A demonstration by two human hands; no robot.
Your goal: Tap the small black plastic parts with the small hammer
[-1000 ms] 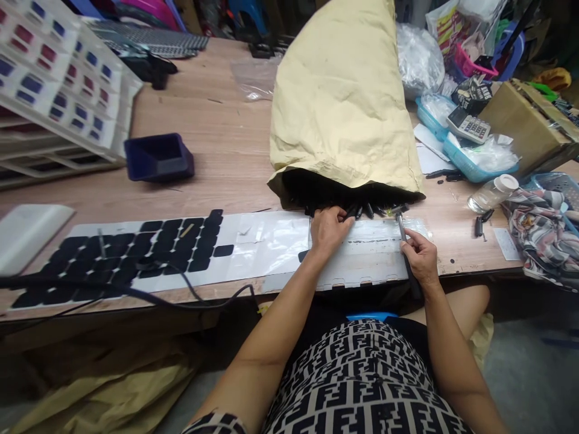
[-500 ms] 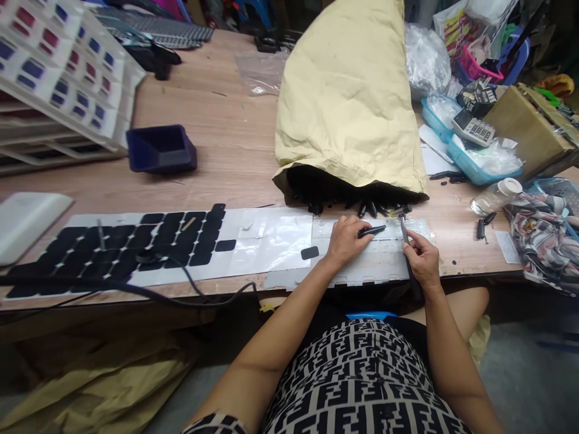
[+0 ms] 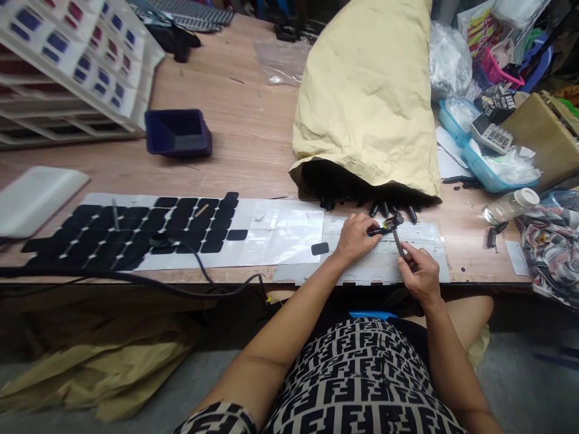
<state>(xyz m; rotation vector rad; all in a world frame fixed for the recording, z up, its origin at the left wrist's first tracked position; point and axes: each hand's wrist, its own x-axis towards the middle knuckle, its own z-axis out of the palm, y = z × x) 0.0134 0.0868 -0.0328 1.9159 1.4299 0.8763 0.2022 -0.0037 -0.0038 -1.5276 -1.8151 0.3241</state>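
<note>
My left hand (image 3: 355,239) pinches a small black stick-shaped part (image 3: 377,229) on a clear plastic sheet (image 3: 429,235) at the table's near edge. My right hand (image 3: 420,271) grips the handle of a small hammer (image 3: 396,234), whose head rests on the part's right end. Just beyond lies a large tan paper sack (image 3: 368,102) on its side, with several more black parts (image 3: 389,210) spilling from its dark mouth.
A white sheet of black pads (image 3: 131,232) lies to the left with a black cable (image 3: 181,283) across it. A dark blue tray (image 3: 178,132) and stacked white racks (image 3: 72,66) stand behind. Baskets, a calculator (image 3: 492,135), a bottle (image 3: 509,206) and cloth crowd the right.
My left hand drew a black part out of the sack's mouth and set it on the plastic sheet. My right hand swung the hammer head over onto the part.
</note>
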